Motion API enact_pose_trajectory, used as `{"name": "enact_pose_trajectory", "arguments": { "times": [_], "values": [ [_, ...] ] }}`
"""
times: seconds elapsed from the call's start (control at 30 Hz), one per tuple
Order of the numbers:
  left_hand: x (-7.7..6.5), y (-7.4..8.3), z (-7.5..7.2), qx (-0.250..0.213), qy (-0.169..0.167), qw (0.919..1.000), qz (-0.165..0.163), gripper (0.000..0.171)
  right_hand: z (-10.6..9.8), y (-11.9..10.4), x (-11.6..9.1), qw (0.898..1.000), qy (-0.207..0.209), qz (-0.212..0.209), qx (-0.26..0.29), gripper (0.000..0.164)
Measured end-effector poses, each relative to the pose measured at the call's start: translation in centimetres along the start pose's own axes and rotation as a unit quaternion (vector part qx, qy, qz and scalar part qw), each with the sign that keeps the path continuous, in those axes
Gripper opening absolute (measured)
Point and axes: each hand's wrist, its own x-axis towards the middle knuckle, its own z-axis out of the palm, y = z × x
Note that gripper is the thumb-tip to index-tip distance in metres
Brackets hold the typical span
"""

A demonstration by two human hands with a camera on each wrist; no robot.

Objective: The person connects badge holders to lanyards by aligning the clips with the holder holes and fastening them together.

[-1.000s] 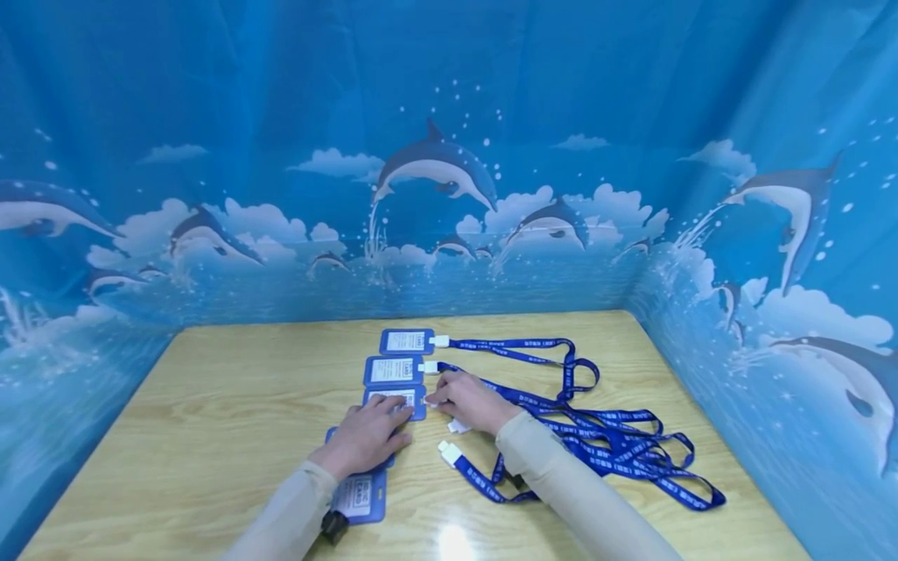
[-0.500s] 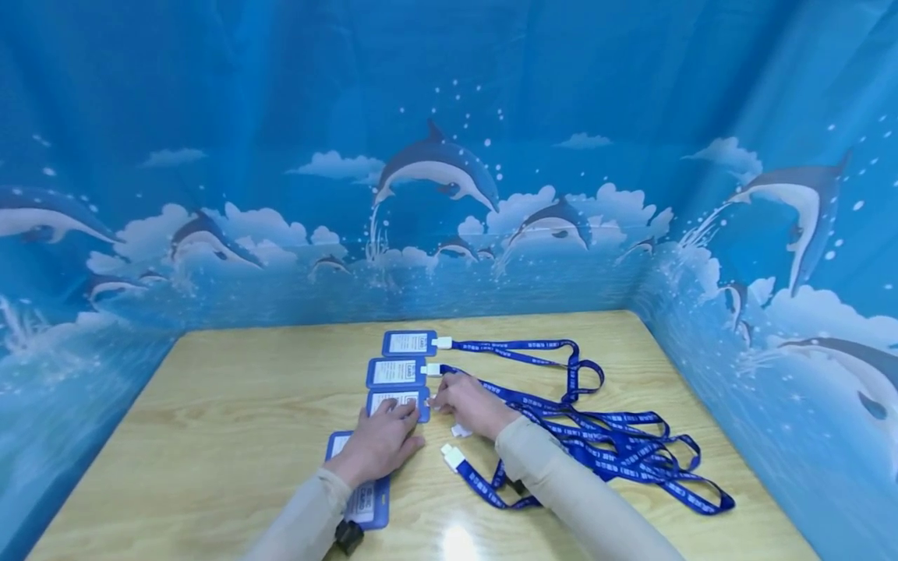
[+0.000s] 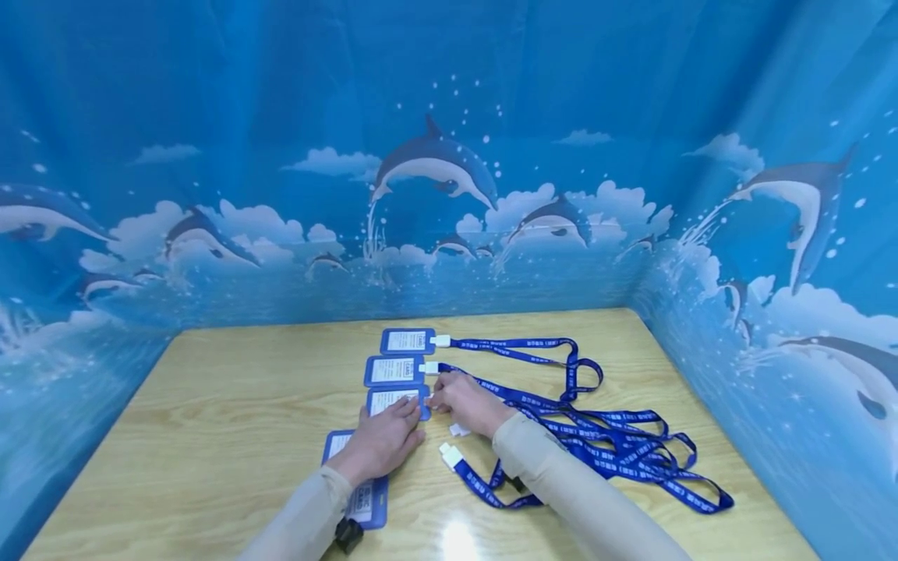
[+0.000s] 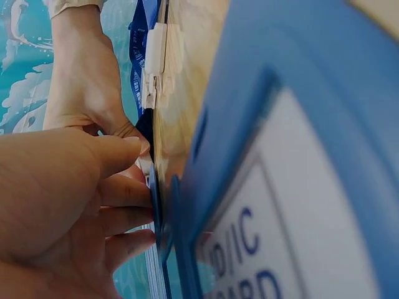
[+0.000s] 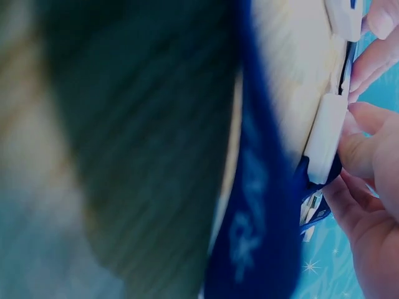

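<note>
A blue badge holder with a white card lies third from the far end of a column of badge holders. My left hand rests on it, fingers extended over its right part. At its slotted right edge, my right hand pinches the end of a blue lanyard; a bit of white clip shows at the fingertips, mostly covered. In the left wrist view, the left fingers lie against the holder's edge, with the right thumb close by. Whether the clip is through the slot cannot be seen.
Two farther badge holders have white lanyard clips at their right edges. Nearer lie two more holders, partly behind the left arm. Loose white clips and tangled blue lanyards lie right on the wooden table.
My left hand has shifted slightly right, uncovering more of the holder below it. The third holder has slid a little right, closing toward the right fingertips. The right hand has barely moved.
</note>
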Motion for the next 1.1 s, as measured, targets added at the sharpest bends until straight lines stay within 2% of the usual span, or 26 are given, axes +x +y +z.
{"name": "enact_pose_trajectory", "arguments": {
  "times": [0.17, 0.4, 0.53, 0.67, 0.87, 1.1],
  "values": [
    [0.0, 0.0, -0.1, 0.0, 0.004, 1.0, 0.005, 0.053, -0.1, 0.0, 0.1, 1.0, -0.008, 0.013, -0.009, 0.033],
    [0.4, -0.3, -0.5, 0.016, 0.01, 0.9998, -0.01, 0.053, -0.6, -0.2, -0.1, 0.999, -0.024, 0.041, 0.021, 0.028],
    [0.6, -0.3, -0.6, 0.011, 0.01, 0.9998, -0.011, 0.052, -1.7, -0.3, -0.8, 0.997, -0.029, 0.059, 0.031, 0.037],
    [0.3, -0.4, -0.6, 0.012, 0.015, 0.9998, -0.012, 0.052, -3.5, -0.3, -1.8, 0.996, -0.003, 0.076, 0.038, 0.039],
    [-0.6, -0.5, -1.2, 0.027, 0.061, 0.9977, -0.005, 0.053, -5.4, -0.5, -3.6, 0.996, 0.014, 0.081, 0.039, 0.039],
    [-2.5, -0.7, -2.5, 0.033, 0.109, 0.9935, 0.011, 0.044, -5.1, -1.0, -5.2, 0.995, 0.0, 0.089, 0.033, 0.035]
  ]
}}
